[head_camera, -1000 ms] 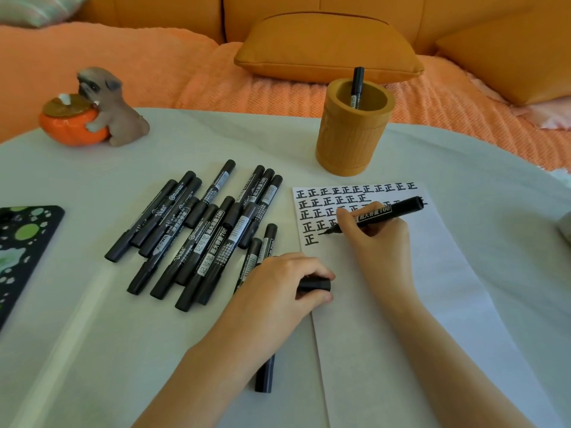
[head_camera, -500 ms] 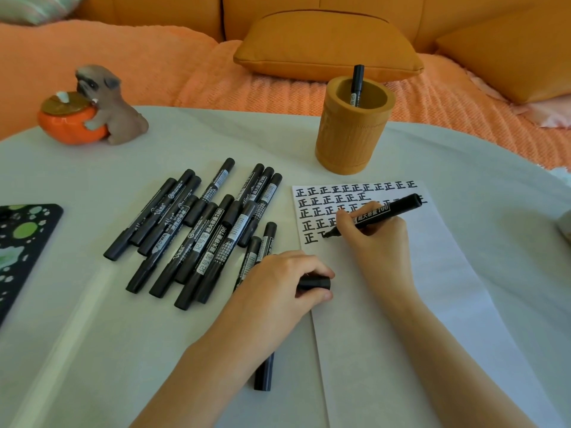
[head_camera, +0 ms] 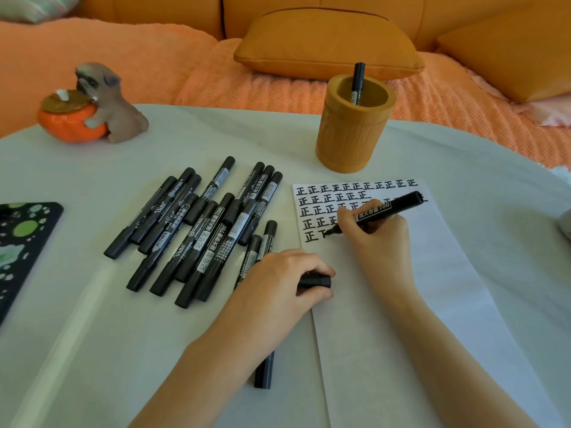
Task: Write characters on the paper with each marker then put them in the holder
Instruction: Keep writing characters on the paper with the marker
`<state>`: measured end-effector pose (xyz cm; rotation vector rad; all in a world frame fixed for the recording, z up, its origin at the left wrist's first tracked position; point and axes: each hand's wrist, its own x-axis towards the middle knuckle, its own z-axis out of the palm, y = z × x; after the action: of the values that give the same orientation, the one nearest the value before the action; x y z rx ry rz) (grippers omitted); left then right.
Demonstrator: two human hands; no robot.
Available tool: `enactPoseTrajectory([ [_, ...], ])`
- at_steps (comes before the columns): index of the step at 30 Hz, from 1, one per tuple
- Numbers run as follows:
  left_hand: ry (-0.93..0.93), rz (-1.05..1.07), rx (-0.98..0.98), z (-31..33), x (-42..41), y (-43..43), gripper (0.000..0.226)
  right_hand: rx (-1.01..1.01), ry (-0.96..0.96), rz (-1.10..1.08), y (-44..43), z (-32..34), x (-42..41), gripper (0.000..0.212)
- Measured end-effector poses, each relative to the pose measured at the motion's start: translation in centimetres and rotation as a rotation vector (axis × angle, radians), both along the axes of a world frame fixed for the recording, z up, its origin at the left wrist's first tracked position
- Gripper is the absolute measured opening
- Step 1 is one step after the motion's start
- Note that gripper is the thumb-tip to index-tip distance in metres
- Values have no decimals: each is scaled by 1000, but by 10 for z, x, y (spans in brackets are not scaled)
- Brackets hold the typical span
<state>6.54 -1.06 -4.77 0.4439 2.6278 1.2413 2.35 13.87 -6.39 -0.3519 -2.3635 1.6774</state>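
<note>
Your table (head_camera: 92, 335), covered in pale grey-white, stands against an orange sofa (head_camera: 154, 7). At its far left, a grey pug figurine (head_camera: 108, 100) leans its forepaws on an orange, fruit-shaped pot (head_camera: 71, 126) with a brown lid (head_camera: 61, 101). A black board (head_camera: 18, 248) spotted with green blobs juts in at your left edge. Beyond the table, a ribbed orange throw (head_camera: 129, 63) covers the seat. A mustard cushion (head_camera: 327, 41) lies on it, with a second cushion (head_camera: 509, 50) to your right and pale pink fabric (head_camera: 553, 114) beside that one. A grey object (head_camera: 566, 225), cut off by the frame, sits at your right edge.
</note>
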Motion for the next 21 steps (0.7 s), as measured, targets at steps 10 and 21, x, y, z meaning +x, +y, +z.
enactPoseTrajectory([
  [10, -7, -1, 2, 0, 1, 0, 18, 22, 14, -20, 0, -1, -1, 35],
  [21, -9, 4, -1, 0, 0, 0, 18, 6, -19, 15, -1, 0, -1, 32],
])
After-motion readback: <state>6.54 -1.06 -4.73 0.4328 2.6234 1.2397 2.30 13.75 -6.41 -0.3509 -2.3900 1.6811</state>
